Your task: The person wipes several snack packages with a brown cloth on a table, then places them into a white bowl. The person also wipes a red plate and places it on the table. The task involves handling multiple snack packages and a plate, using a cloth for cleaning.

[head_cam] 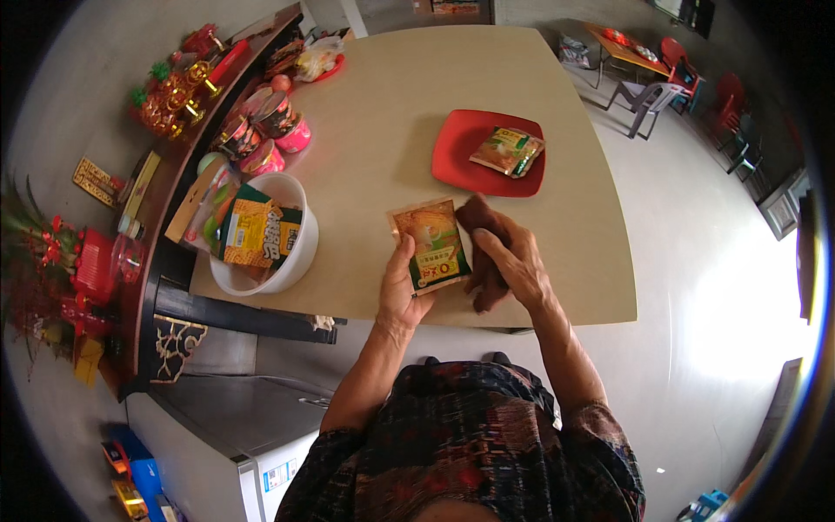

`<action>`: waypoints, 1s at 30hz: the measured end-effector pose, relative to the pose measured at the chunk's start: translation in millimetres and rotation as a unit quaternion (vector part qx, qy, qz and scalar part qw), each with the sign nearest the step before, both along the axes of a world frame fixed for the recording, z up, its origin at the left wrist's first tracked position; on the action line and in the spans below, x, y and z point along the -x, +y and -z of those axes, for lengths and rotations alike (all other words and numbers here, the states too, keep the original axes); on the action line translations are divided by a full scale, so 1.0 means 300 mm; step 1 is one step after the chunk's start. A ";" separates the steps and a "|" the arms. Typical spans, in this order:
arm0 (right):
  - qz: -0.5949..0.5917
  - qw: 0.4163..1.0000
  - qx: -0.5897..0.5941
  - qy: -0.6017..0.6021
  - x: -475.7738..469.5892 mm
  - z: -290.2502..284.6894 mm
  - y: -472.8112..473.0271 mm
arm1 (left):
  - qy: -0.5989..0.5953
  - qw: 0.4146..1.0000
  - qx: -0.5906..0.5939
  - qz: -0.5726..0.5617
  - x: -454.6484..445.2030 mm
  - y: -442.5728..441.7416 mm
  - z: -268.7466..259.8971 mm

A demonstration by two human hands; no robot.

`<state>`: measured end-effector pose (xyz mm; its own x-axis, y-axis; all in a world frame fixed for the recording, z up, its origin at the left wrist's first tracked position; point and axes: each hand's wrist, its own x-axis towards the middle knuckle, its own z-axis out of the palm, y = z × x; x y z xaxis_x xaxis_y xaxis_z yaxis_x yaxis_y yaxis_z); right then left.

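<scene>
My left hand [399, 287] grips a printed sachet [430, 245], brown and green with writing, its front turned up. In my right hand [518, 258] is a bunched brown cloth [483, 254], close beside the sachet's right edge; whether they touch I cannot tell. Both hands are over the near part of the table [372, 150]. Beyond them, a red square plate [450, 153] bears more sachets of the same look [505, 151], stacked slightly askew on its right half.
A white tub [306, 241] of packaged snacks stands at the left, near stacked cup containers [274, 114] and a bagged item on a red dish [319, 59]. A dark altar shelf [176, 169] with ornaments runs along the left. Chairs [646, 98] stand beyond the table's right edge.
</scene>
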<state>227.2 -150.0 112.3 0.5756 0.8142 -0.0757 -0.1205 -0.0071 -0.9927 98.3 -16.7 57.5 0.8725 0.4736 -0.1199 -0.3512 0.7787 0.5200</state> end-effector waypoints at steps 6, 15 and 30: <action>-0.008 0.996 0.026 -0.087 0.036 0.062 0.024 | 0.041 0.996 -0.067 -0.049 -0.009 -0.017 -0.025; 0.187 0.911 0.031 -0.367 0.098 0.090 0.054 | 0.187 0.888 -0.364 -0.210 0.005 -0.068 -0.040; 0.167 0.774 0.013 -0.611 0.096 0.047 0.150 | -0.029 0.996 -0.078 0.012 0.007 -0.046 -0.066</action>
<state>198.6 -104.9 98.2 0.4081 0.6122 0.6773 0.9086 -0.2001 -0.3667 96.1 -30.6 77.5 0.8876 0.4606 0.0048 -0.3661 0.6990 0.6143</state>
